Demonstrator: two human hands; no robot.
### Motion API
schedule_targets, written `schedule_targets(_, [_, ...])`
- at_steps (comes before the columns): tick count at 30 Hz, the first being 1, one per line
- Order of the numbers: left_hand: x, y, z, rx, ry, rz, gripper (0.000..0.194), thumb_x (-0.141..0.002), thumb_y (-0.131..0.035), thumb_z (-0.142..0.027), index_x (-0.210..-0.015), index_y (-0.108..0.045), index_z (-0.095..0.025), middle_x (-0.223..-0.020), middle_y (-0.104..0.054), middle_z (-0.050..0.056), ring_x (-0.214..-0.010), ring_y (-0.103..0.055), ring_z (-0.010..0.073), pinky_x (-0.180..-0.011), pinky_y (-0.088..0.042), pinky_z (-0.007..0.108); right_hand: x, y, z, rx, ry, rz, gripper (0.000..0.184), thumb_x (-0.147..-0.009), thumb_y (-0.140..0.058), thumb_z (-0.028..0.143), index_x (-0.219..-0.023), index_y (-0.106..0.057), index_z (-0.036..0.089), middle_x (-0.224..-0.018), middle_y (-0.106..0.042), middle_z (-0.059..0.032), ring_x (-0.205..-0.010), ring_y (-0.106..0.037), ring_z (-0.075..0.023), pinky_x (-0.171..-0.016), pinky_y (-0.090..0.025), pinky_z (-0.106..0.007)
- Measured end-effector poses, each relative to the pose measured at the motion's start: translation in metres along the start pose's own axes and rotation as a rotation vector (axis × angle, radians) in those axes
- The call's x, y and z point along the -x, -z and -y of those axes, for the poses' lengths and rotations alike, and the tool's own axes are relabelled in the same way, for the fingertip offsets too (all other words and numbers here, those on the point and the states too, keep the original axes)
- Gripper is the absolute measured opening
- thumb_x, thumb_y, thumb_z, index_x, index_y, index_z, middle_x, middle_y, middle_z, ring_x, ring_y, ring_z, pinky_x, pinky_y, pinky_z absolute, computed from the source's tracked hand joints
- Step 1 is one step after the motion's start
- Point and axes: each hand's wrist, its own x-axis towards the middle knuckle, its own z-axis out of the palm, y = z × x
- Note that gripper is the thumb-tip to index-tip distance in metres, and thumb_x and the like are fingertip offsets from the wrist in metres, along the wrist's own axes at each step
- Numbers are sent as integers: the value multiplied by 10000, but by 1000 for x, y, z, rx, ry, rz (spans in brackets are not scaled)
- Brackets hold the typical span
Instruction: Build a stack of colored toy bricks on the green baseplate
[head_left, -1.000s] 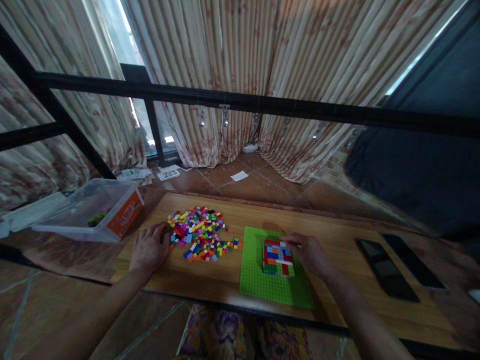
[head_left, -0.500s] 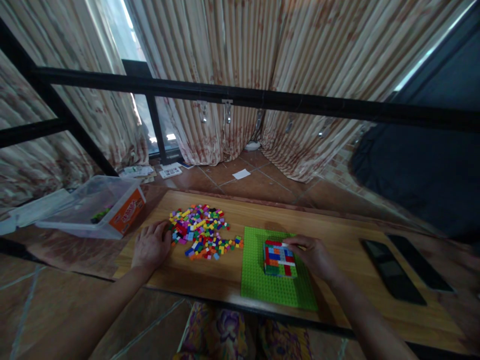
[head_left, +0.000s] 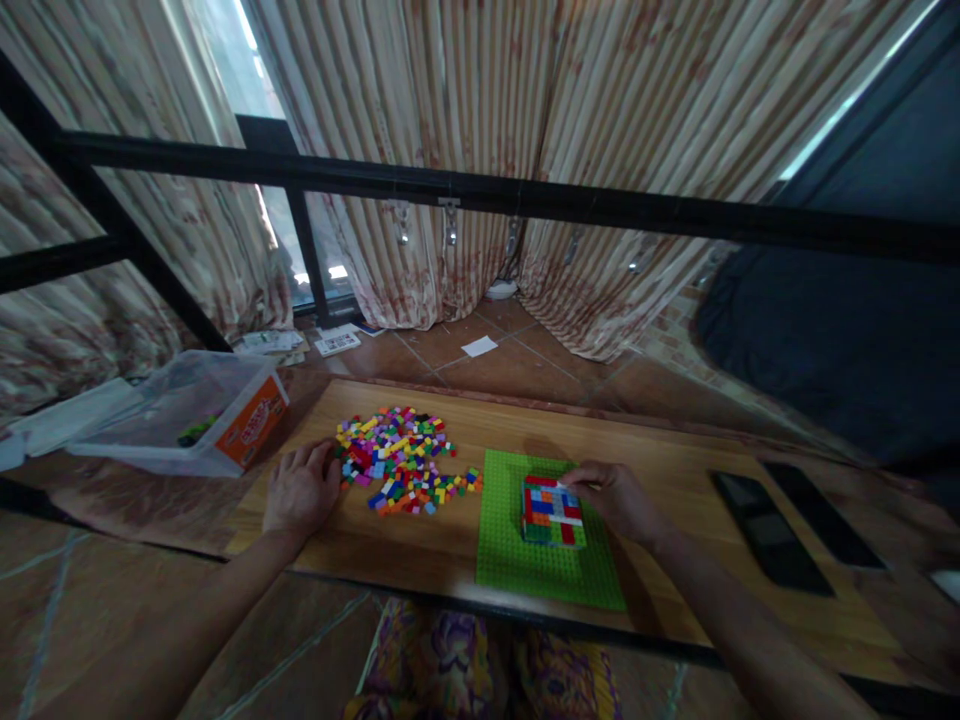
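Note:
On the green baseplate (head_left: 502, 560) stands a low block built of toy bricks (head_left: 551, 512), its top a patchwork of red, blue, white, orange and green. My right hand (head_left: 619, 500) reaches over its far right corner, thumb and fingers pinched on a small white brick (head_left: 564, 484) at the block's top edge. Whether that brick is pressed down fully cannot be made out. My left hand (head_left: 304, 490) lies on the table, fingers loosely bent and apart, its fingertips at the left edge of a pile of loose bricks (head_left: 397, 450) in many colours.
Two dark phones (head_left: 772, 535) lie on the right of the wooden table (head_left: 360, 560). A clear plastic bin (head_left: 180, 405) with an orange label is at the left, beyond the table. A black metal bar (head_left: 480, 188) crosses in front of the curtains.
The view has shifted slightly. My right hand stays pinched at the block's far right corner, and my left hand keeps its place beside the pile.

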Motion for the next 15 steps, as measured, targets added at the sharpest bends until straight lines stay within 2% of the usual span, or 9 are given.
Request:
schedule_targets(3, [0,2,-1,7,1,1,441,-910,-370,-356,-1247,-589,-176,-1275,-623,103,-1157,-539,293,-1001,-408,432,2,-4,-1,-61,-26,-31,230,-805,-591,357,-906,-754,229,-923,-765,-46,-856,-712,-224,-827,-556,-380])
schedule_targets(5, [1,3,-2,9,-6,2,448,-908,-366,-354,-1244,-592,-163,-1273,-622,116,-1157,-538,300,-996,-409,442,5,-5,-4,-131,-60,-69,307,-771,-640,360,-1037,-727,232,-946,-764,-44,-863,-717,-228,-829,-565,-392])
schedule_targets(8, [1,3,-2,3,-10,-2,446,-907,-364,-355,-1236,-596,-164,-1272,-624,115,-1155,-539,301,-993,-412,444,11,-2,-16,-238,-88,-261,462,-749,-679,398,-1171,-662,211,-1025,-750,-68,-940,-707,-229,-880,-555,-410])
schedule_targets(10, [0,2,-1,1,-6,-3,441,-908,-366,-360,-1232,-599,-172,-1270,-625,108,-1159,-537,298,-995,-412,438,17,2,-26,-300,-136,-441,469,-771,-654,464,-1143,-663,179,-1057,-739,-102,-964,-701,-233,-907,-544,-430])
schedule_targets(12, [0,2,-1,5,-6,0,446,-911,-361,-362,-1231,-599,-163,-1271,-624,111,-1166,-531,299,-996,-412,441,24,3,-35,-339,-210,-559,486,-791,-611,528,-1082,-677,145,-1014,-741,-130,-897,-713,-237,-865,-561,-441])
schedule_targets(15, [0,1,-1,7,-3,1,451,-910,-361,-362,-1231,-600,-154,-1271,-623,123,-1161,-530,307,-994,-414,460,34,-3,-35,-272,-251,-572,492,-815,-562,565,-1010,-695,133,-968,-745,-144,-852,-716,-249,-814,-573,-435])
